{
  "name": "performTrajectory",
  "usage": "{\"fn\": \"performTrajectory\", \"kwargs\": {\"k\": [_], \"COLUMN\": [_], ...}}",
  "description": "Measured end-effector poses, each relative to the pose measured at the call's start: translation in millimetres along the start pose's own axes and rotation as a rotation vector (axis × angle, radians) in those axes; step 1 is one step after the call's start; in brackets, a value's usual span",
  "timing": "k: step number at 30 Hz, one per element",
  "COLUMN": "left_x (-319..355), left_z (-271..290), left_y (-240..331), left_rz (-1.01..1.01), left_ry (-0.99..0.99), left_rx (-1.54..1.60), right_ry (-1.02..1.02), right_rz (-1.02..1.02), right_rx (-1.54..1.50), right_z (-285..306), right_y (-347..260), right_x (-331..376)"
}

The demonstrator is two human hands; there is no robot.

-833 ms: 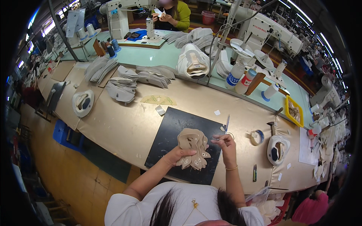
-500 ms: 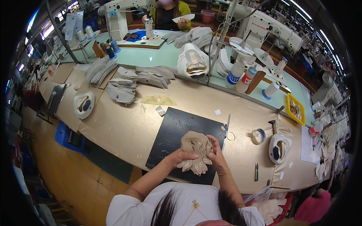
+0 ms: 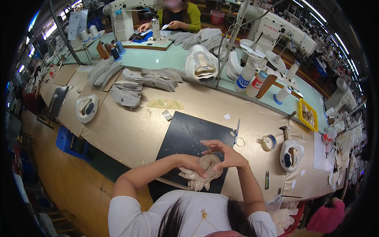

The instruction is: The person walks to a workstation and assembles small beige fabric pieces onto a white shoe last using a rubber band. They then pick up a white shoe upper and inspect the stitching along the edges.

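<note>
A bundle of beige shoe-upper pieces (image 3: 208, 161), with small holes along their lower tabs, is held low over the near part of a black cutting mat (image 3: 193, 128). My left hand (image 3: 192, 163) is closed on the bundle from its left side, the thumb lying across the pieces. On the other side, my right hand (image 3: 229, 155) arches over with fingers spread apart. Its thumb is at the bundle's edge, and I cannot tell whether it touches. Past the mat's right edge lie a pen (image 3: 237, 128) and a rubber band (image 3: 240, 142).
Grey shoe-piece stacks (image 3: 126, 94) lie at the left back. A tape roll (image 3: 269, 142), thread snips (image 3: 267, 180), a hammer (image 3: 284, 132) and a shoe upper (image 3: 291, 156) are at right. Across the table, a person (image 3: 179, 17) works at a sewing machine (image 3: 120, 23).
The bundle has been lowered toward me and turned, its tabs now fanned to the lower left. My right hand has loosened and spread its fingers. The co-worker's hands have come down to the machine.
</note>
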State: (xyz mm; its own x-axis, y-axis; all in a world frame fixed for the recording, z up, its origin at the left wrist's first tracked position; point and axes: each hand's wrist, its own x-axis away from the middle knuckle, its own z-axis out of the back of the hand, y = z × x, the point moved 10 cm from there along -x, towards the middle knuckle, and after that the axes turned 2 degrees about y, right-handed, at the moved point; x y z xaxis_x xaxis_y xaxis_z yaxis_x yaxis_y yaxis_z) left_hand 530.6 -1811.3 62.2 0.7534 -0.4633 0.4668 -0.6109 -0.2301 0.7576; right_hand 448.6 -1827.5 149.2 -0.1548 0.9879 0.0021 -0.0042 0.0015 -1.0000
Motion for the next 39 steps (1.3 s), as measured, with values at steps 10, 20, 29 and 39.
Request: {"fn": "performTrajectory", "kwargs": {"k": [10,20,29,39], "left_x": [-8,28,11,46], "left_z": [41,33,-21,35], "left_y": [-33,16,25,-2], "left_rz": [-0.134,-0.622,-0.422,-0.572], "left_ry": [0.14,-0.057,-0.14,0.059], "left_rx": [0.614,0.832,0.634,0.837], "right_ry": [-0.325,0.304,0.059,0.15], "right_rz": [0.075,-0.067,0.247,0.019], "right_rx": [0.285,0.14,0.64,0.363], "right_z": [-35,59,-16,16], "right_y": [-59,10,17,17], "right_x": [2,63,-12,22]}}
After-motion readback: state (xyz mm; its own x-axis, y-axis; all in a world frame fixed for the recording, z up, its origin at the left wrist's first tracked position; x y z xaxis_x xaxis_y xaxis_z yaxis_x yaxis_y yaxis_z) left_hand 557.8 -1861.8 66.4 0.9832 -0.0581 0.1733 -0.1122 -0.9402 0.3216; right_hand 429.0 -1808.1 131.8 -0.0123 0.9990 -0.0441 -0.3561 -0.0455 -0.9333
